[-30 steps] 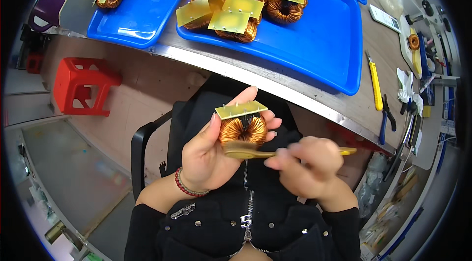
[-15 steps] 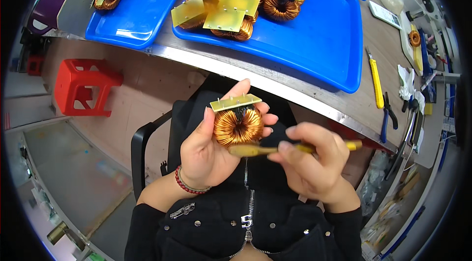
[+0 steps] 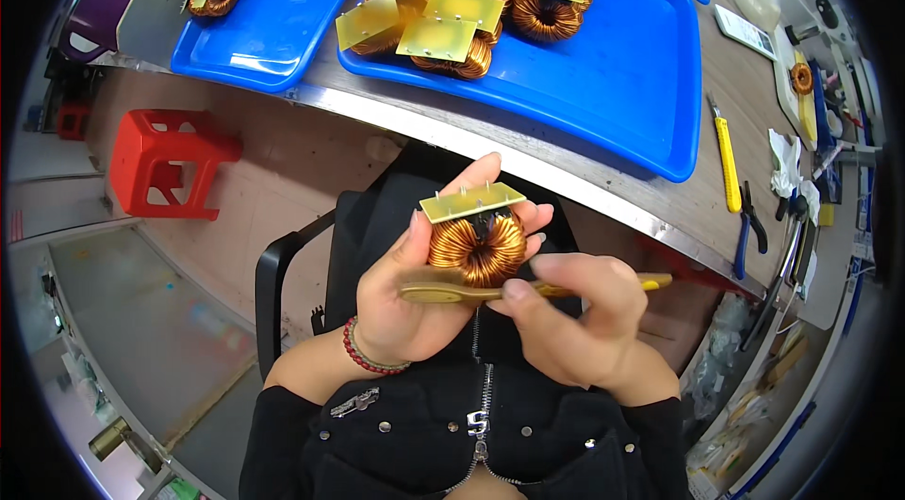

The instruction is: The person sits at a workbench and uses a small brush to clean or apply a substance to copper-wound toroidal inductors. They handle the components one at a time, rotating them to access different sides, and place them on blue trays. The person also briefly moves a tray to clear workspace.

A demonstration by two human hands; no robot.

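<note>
Brush [image 3: 452,294] beside coil [image 3: 460,245] (table edge [image 3: 566,183] apart)

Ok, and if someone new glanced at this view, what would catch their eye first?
Probably the copper coil with a yellow-green board on top, held mid-picture in the left hand, with the brush in the right hand along its lower side. Next, the big blue tray of similar coils above, then the red stool on the left.
</note>
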